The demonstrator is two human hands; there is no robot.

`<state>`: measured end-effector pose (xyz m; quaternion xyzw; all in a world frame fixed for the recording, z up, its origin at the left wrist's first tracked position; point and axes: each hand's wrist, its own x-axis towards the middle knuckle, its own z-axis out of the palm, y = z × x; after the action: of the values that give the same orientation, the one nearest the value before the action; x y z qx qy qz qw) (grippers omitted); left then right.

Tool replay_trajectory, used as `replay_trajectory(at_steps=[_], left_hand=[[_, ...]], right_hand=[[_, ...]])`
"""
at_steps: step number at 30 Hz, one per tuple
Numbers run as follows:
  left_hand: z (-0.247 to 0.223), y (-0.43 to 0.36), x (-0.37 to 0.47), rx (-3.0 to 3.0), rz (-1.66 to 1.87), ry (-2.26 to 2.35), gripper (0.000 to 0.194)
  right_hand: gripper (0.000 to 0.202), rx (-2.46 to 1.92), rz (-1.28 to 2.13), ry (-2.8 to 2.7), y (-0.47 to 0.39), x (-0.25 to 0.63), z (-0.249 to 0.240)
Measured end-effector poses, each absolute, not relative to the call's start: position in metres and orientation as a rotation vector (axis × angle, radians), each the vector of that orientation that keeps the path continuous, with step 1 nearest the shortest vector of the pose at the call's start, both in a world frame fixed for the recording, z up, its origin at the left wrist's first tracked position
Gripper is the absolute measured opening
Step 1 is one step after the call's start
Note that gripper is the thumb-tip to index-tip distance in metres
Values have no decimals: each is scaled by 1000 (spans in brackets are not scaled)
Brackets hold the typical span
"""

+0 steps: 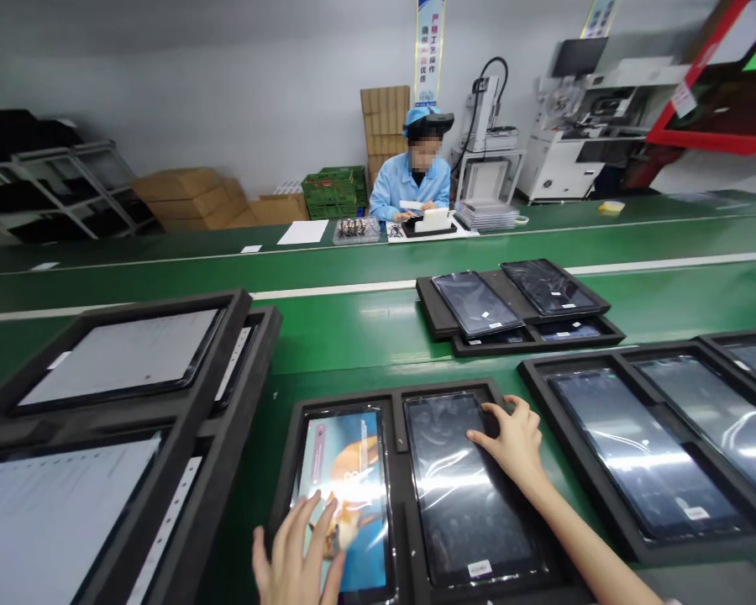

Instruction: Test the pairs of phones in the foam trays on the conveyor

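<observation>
A black foam tray (398, 491) lies in front of me with two tablets side by side in its wells. The left tablet (369, 538) has a lit screen with a colourful picture. My left hand (299, 546) is over its lower left part, open, fingers spread at the screen; whether they press on it I cannot tell. The right tablet (454, 504) is dark, with a small white label near its bottom edge. At its upper right edge is my right hand (513, 441), thumb and index finger apart over the tablet's side, other fingers loosely bent over the tray rim.
Stacked foam trays (239, 437) with white-screened tablets stand at left. Another tray (617, 538) with dark tablets lies at right. Farther off, dark tablets (479, 302) sit on stacked trays. Across the green bench (340, 336) a co-worker (409, 181) in blue sits handling a white item.
</observation>
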<state>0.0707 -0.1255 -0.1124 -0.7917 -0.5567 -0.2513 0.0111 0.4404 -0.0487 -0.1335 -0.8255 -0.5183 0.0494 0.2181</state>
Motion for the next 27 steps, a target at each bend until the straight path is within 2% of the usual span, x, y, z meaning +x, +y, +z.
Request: replay_trajectory(at_steps=[5,8,11,16,21,24,27], left_hand=[[-129,-123,62,-2107,-1056,-2044,50],[-125,-112,63,-2120,-1037,-2179,52],[-121,-109,60,-2227,-1004,-2269,53],[-117,-124,48,-2455,-884,-2028,56],[-116,-125,45,-2554,-804,-1914,57],[-93,-115,62,-2590,-1007,-1987,61],[-46,-111,78,-2708,-1351,-1946,52]], right_hand=[[51,-2236,226,-1407,-47,447,-141],[60,-2164,272,-1427,-42,455,-146],[58,-2073,278,-1449,-44,463,-144],[47,-1862,264,-1510,-87,469,-136],[45,-1697,138,-1615,-139,456,-140],[40,-1601,83,-1641,-141,447,-121],[26,-1456,14,-1629,-141,453,-83]])
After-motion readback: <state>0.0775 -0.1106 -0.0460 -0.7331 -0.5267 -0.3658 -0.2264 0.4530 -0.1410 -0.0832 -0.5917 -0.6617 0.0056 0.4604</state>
